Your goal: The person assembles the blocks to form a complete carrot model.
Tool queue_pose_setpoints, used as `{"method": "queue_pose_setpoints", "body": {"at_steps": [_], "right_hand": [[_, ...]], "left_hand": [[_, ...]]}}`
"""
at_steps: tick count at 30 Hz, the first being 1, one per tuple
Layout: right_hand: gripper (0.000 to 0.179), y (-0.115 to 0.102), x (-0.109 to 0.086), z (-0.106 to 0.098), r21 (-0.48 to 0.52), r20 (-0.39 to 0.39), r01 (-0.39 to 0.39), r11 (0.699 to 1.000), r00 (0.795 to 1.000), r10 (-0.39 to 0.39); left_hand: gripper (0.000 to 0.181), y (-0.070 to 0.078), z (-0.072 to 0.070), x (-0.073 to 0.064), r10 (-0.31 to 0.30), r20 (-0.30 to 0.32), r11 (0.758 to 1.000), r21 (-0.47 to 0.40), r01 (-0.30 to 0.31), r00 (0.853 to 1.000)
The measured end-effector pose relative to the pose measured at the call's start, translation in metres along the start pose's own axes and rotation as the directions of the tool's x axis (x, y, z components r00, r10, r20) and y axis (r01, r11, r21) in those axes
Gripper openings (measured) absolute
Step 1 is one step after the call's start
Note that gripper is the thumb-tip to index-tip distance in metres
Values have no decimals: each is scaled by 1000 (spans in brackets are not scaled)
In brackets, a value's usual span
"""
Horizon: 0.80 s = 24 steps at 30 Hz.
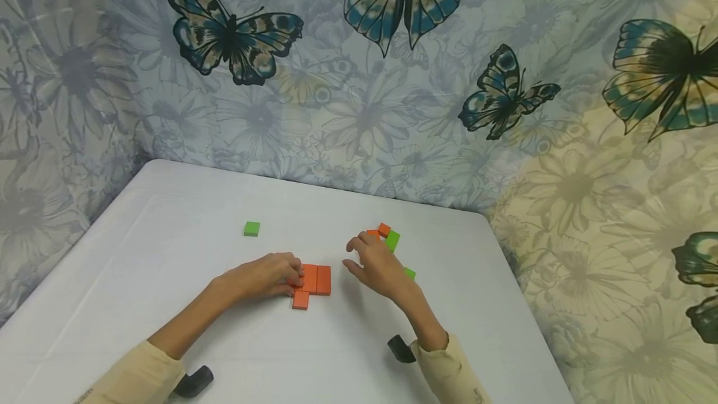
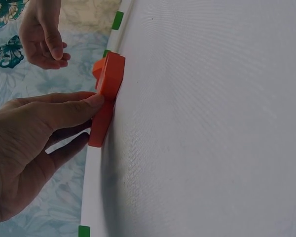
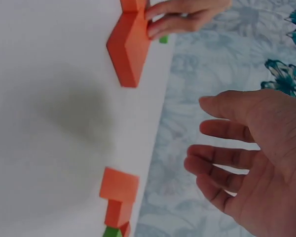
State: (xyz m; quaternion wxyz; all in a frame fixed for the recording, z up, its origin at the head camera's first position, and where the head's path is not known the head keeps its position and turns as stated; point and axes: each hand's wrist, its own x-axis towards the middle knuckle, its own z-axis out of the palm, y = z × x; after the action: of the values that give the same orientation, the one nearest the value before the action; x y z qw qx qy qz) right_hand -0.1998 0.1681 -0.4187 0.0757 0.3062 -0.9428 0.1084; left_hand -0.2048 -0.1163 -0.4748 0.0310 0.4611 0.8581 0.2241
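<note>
Left hand (image 1: 275,274) pinching orange blocks (image 1: 311,279) at left edge, right hand (image 1: 377,265) loosely spread, white tabletop (image 1: 339,323) between.

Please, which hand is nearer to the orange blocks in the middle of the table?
Left. The left hand grips the orange blocks at their left side; the right hand hovers apart, to their right.

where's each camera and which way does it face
Head: on the head, facing forward and down at the white table and orange blocks; left hand, right hand and sleeves show.
Left wrist: on that wrist, facing the left hand holding orange blocks; right hand beyond.
Right wrist: on that wrist, facing the right hand and white table; left hand at top.
Shared: both wrist views show both hands and orange blocks.
</note>
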Motion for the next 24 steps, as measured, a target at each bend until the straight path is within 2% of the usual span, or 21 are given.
{"method": "queue_pose_setpoints", "body": {"at_steps": [6, 15, 18, 24], "right_hand": [[22, 13, 2, -10, -25, -23, 13, 1000, 1000, -14], [21, 31, 7, -24, -26, -12, -45, 999, 999, 45], [21, 37, 7, -26, -21, -23, -54, 998, 998, 54], [18, 48, 8, -28, -22, -42, -59, 998, 997, 58]], "left_hand": [[21, 2, -1, -2, -23, 0, 999, -36, 23, 1000], [17, 3, 1, -2, -17, -16, 999, -39, 17, 1000], [11, 6, 4, 0, -34, -31, 999, -24, 33, 999], [32, 15, 10, 4, -106, -59, 994, -15, 105, 993]]}}
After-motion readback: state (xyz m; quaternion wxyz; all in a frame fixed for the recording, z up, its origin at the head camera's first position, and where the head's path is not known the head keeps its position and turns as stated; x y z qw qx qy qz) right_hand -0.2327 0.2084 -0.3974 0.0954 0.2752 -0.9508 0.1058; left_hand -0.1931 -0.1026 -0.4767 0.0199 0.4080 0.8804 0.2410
